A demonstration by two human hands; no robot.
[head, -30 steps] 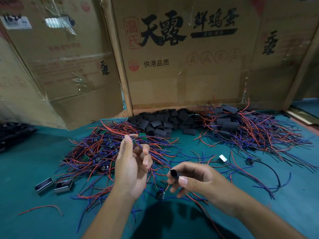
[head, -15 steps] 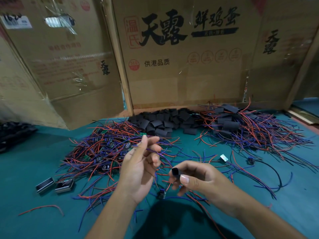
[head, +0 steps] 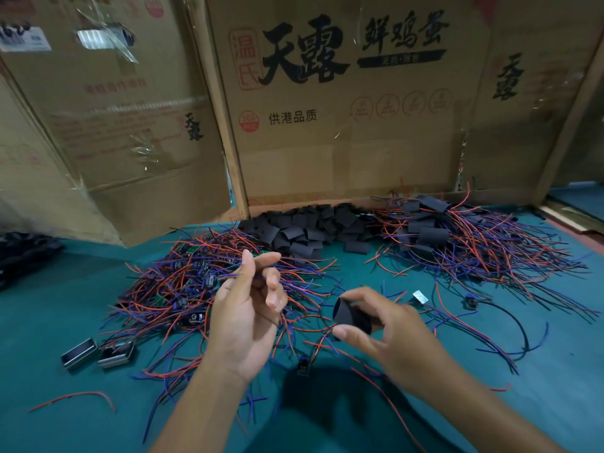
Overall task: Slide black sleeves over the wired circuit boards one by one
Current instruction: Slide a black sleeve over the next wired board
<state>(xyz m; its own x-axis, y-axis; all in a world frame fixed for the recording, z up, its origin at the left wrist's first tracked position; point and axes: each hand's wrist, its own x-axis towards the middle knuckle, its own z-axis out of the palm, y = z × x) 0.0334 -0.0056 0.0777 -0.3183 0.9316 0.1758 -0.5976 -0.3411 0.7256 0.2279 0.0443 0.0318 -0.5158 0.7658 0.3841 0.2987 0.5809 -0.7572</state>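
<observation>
The right hand [head: 385, 325] pinches one black sleeve [head: 353, 315] between thumb and fingers, its open mouth turned toward the left hand [head: 248, 308]. The left hand is raised over the heap of unsleeved boards [head: 209, 282], its fingertips pinching thin wires [head: 261, 261]; whether a board hangs on them is hidden behind the fingers. The loose sleeves [head: 307, 227] lie piled at the back of the green worktop [head: 555, 371], against the cardboard boxes [head: 343, 125], and the finished pile [head: 464, 243] lies to the right of them. The step in hand looks to be threading the wire ends into the sleeve, so the risks are mostly in the alignment. The wires are limp and splay apart; if one misses the mouth it will likely fold back and jam the board at the edge. A hard pinch could flatten the soft sleeve and close the opening just when the wires arrive. The held wires also cross the tangle below, so lifting them may well drag neighbouring boards off the heap, or snag and tug at a solder joint. The two metal cases [head: 98, 353] at the left and the stray board [head: 303, 366] near the wrists seem out of the way.
</observation>
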